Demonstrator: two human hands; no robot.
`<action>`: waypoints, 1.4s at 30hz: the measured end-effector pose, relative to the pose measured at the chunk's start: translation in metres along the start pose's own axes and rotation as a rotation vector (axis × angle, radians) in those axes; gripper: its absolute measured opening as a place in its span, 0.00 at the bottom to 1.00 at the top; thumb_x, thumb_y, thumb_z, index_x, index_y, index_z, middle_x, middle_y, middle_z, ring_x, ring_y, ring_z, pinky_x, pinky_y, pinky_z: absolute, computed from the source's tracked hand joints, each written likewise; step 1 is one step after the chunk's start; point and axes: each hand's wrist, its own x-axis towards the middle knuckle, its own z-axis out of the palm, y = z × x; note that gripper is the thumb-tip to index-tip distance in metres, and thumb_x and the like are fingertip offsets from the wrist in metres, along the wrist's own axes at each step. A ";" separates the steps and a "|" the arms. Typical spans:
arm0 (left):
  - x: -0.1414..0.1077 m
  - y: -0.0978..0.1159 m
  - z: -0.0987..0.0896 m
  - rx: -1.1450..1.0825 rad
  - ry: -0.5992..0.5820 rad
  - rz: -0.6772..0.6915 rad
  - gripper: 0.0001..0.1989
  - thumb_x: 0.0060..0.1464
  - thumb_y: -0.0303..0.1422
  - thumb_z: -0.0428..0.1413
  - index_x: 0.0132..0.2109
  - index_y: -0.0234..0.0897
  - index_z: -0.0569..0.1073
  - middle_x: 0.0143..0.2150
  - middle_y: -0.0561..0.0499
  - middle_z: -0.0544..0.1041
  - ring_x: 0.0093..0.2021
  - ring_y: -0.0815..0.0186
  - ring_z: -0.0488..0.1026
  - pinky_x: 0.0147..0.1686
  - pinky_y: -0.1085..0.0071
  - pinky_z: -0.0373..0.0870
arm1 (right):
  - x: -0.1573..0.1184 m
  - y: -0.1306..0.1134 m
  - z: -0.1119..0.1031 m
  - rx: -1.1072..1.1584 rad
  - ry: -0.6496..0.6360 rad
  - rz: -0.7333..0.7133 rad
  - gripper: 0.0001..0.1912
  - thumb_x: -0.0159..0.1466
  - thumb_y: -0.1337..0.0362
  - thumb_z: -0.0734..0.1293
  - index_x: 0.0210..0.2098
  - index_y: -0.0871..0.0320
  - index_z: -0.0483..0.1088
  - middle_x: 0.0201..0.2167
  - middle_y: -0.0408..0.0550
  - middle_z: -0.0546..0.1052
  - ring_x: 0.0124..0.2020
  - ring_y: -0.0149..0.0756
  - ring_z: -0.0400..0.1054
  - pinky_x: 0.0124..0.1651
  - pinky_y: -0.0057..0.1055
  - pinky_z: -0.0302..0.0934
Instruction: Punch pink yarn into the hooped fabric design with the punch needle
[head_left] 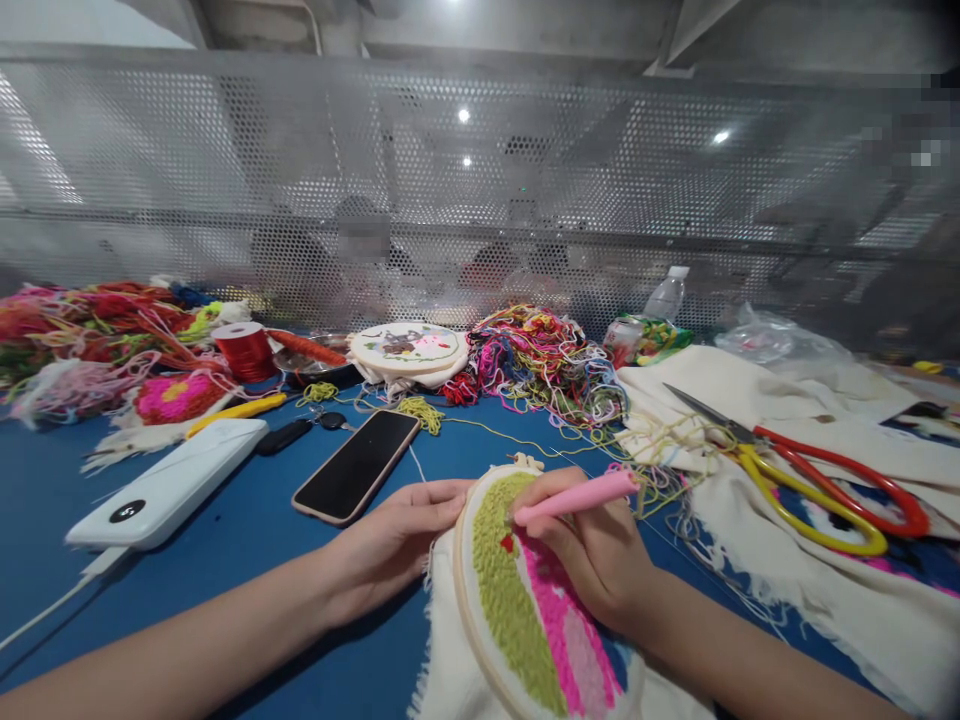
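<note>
My left hand (390, 535) grips the left edge of a round wooden embroidery hoop (460, 590), its thumb on the rim and the other fingers partly behind it. Stretched in the hoop is white cloth (442, 660) with raised yarn loops in olive green, bright pink, pale pink and blue, plus a small red patch. Closed around a pink punch needle (585, 495) is my right hand (607, 560), resting over the upper right of the hoop. The tool tilts up to the right; its tip is at the green area, and the fingers partly hide it.
A phone (360, 465), a white power bank (176, 480) with a cable and a red thread spool (244, 352) lie left. Tangled yarn (540, 365) and another hoop (409, 350) sit behind. Red-and-yellow-handled scissors (832, 485) lie on cloth at right, near a plastic bottle (667, 297).
</note>
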 end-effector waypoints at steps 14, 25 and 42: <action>-0.001 0.006 0.006 0.154 0.006 0.035 0.18 0.55 0.30 0.54 0.53 0.33 0.72 0.50 0.40 0.76 0.48 0.56 0.74 0.52 0.63 0.63 | 0.011 -0.006 0.002 -0.113 -0.276 0.077 0.12 0.66 0.56 0.61 0.33 0.57 0.70 0.34 0.49 0.75 0.37 0.38 0.67 0.39 0.35 0.60; -0.007 0.002 0.012 0.346 0.011 0.021 0.18 0.45 0.24 0.60 0.44 0.38 0.69 0.40 0.51 0.74 0.43 0.62 0.72 0.43 0.66 0.65 | 0.005 -0.003 -0.001 0.144 -0.129 0.311 0.15 0.68 0.56 0.56 0.34 0.57 0.68 0.31 0.49 0.76 0.32 0.36 0.69 0.35 0.32 0.62; -0.010 -0.009 0.013 0.294 -0.008 0.047 0.18 0.50 0.25 0.59 0.46 0.41 0.62 0.36 0.55 0.70 0.38 0.65 0.72 0.36 0.70 0.67 | -0.001 -0.007 -0.006 0.120 -0.079 0.133 0.08 0.69 0.62 0.57 0.38 0.54 0.66 0.32 0.45 0.75 0.32 0.32 0.72 0.35 0.31 0.65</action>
